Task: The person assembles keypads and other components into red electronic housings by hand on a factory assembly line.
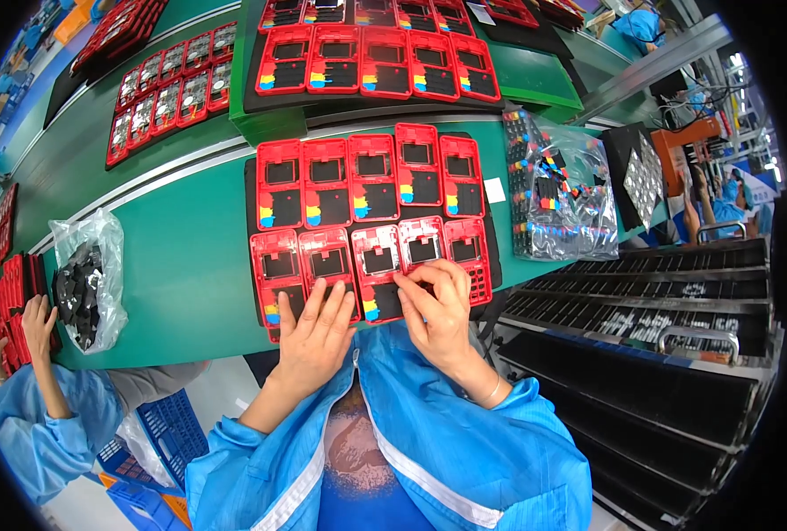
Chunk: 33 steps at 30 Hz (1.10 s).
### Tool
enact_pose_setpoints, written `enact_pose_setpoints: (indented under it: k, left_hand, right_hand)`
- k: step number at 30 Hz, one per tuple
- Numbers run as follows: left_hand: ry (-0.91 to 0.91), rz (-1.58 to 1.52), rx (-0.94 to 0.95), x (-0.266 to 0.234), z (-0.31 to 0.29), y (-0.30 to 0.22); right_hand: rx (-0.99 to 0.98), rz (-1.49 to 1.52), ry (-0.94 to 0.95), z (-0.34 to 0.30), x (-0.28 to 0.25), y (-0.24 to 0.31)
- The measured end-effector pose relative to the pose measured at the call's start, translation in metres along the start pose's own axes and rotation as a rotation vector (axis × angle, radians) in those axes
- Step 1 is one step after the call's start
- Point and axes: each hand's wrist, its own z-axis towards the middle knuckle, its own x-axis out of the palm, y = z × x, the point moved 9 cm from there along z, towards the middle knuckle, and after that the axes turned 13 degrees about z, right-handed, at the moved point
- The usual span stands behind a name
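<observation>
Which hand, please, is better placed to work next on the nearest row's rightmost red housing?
Probably the right hand: it is nearer that red housing; the left hand lies farther left.

One head-worn fisheye looks down from close above both hands (pixel 316 341).

- Casings (pixel 372 182) are showing red around dark windows (pixel 280 172); most are bearing yellow-and-blue corner patches (pixel 266 215).
- Mat (pixel 493 234) is presenting black.
- Bench (pixel 181 265) is presenting green.
- Left bag (pixel 112 283) is appearing clear, its parts (pixel 77 296) reading black.
- Right bag's keypads (pixel 550 190) are mixing black, red, blue, yellow.
- Jacket (pixel 535 451) is showing blue, its trim (pixel 442 489) white.
- Basket (pixel 172 434) is displaying a blue lattice.
</observation>
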Motion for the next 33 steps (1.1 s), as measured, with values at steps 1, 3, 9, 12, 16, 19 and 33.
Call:
enact_pose_setpoints:
  k: [1, 3, 9, 12, 16, 19, 33]
  left_hand:
    - [-0.009, -0.028, 0.014, -0.003, 0.003, -0.003]
    - [-0.042, -0.065, 0.053, -0.011, 0.014, -0.013]
    - [0.025, -0.048, 0.279, 0.002, 0.042, -0.047]
    - [-0.021, -0.093, 0.259, 0.006, 0.038, -0.047]
    - [-0.032, -0.062, 0.249, 0.005, 0.040, -0.051]
    - [-0.027, -0.036, 0.222, 0.003, 0.044, -0.052]
    - [-0.023, -0.069, 0.185, 0.010, 0.043, -0.050]
  right_hand:
    - [-0.001, -0.004, -0.002, 0.001, -0.002, 0.000]
    - [0.017, 0.025, -0.039, 0.003, -0.011, -0.002]
    - [-0.037, 0.055, -0.095, 0.019, -0.050, -0.021]
    - [0.043, -0.050, -0.182, 0.030, -0.095, -0.057]
    - [0.153, -0.213, -0.339, 0.043, -0.180, -0.132]
    - [0.279, -0.267, -0.301, 0.049, -0.211, -0.194]
    - [0.012, -0.350, -0.422, 0.064, -0.205, -0.150]
